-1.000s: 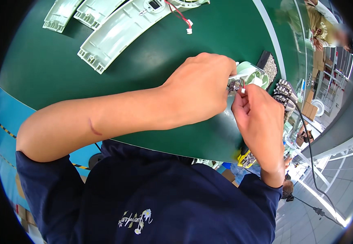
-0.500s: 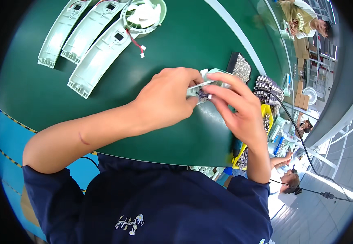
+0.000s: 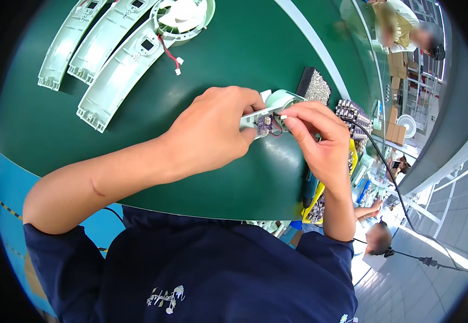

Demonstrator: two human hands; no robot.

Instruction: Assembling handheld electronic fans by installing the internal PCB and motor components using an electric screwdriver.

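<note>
My left hand (image 3: 209, 126) grips a pale green plastic housing (image 3: 285, 99) above the table, its fingers wrapped around the near end. A small purple circuit board (image 3: 265, 125) sits at the housing's open side. Beside it, thumb and fingers of my right hand (image 3: 324, 137) pinch a tiny white connector (image 3: 284, 117). Thin red and dark wires (image 3: 278, 128) curve between the board and those fingertips. My left palm and fingers hide part of the housing.
Several curved pale green shells (image 3: 118, 75) lie far left, one with a white fan (image 3: 182, 16) and a loose red lead (image 3: 178, 64). Rightward are a black box of small metal parts (image 3: 317, 88), stacked boards (image 3: 354, 114), a yellow bin (image 3: 314, 209), a screwdriver (image 3: 310, 188) and a cable (image 3: 387, 156).
My right fingers have drawn together into a pinch on the white connector, which has moved up and right. More of the board and its wires now shows. The whole view has shifted slightly.
</note>
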